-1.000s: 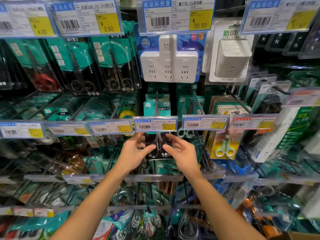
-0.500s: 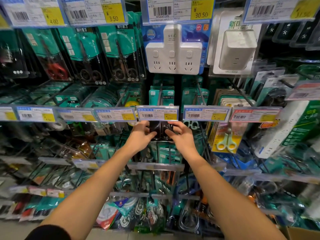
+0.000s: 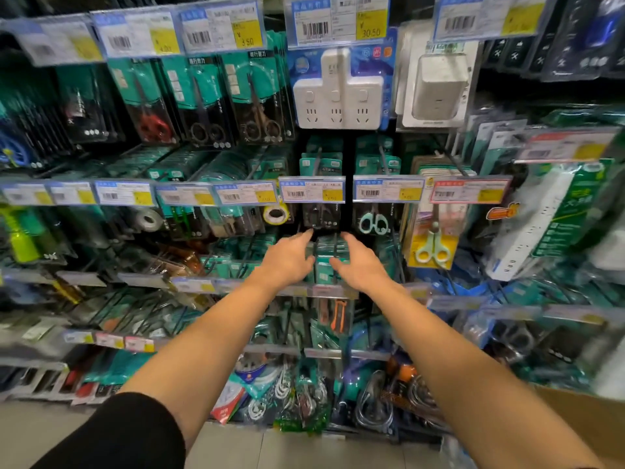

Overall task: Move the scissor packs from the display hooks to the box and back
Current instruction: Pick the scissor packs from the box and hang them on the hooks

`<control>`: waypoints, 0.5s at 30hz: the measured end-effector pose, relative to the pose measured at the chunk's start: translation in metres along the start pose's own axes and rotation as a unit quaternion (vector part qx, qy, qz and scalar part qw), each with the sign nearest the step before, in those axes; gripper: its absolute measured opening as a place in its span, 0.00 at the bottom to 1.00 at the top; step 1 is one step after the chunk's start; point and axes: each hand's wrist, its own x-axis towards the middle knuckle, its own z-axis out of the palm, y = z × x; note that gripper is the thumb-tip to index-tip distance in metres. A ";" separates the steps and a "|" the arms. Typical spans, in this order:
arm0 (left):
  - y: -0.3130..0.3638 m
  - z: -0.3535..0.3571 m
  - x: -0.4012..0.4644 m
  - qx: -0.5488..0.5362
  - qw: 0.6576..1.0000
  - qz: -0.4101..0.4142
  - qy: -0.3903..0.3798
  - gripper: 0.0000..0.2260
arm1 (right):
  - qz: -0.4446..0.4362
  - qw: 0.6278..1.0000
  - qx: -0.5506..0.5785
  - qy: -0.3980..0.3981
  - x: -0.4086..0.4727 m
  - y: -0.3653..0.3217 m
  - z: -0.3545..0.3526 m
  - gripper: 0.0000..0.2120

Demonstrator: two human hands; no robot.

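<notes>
Reaching toward display rack: two bare hands, both empty, fingers spread. Left hand (image 3: 287,258) and right hand (image 3: 362,262) side by side, gap between them, just below black scissor pack (image 3: 318,216) hanging on hook under price tag (image 3: 311,190); not touching it. One mint scissor pack (image 3: 373,222) on next hook right, one yellow pack (image 3: 432,247) further right. Top row left: three scissor packs, one red-handled (image 3: 148,106), two dark. One box corner (image 3: 588,424) at frame's lower right. Picture blurred.
</notes>
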 end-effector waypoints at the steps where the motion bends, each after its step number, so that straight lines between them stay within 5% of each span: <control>1: 0.004 0.003 -0.009 0.029 1.000 0.001 0.002 0.28 | -0.004 0.999 -0.051 0.000 -0.011 0.002 0.001 0.34; 6: 0.036 0.016 -0.061 0.122 0.992 0.020 -0.016 0.26 | -0.056 0.971 -0.231 0.015 -0.071 0.019 0.003 0.33; 15: 0.081 0.078 -0.187 0.100 0.992 0.077 -0.001 0.21 | -0.017 0.974 -0.228 0.000 -0.216 0.064 0.006 0.31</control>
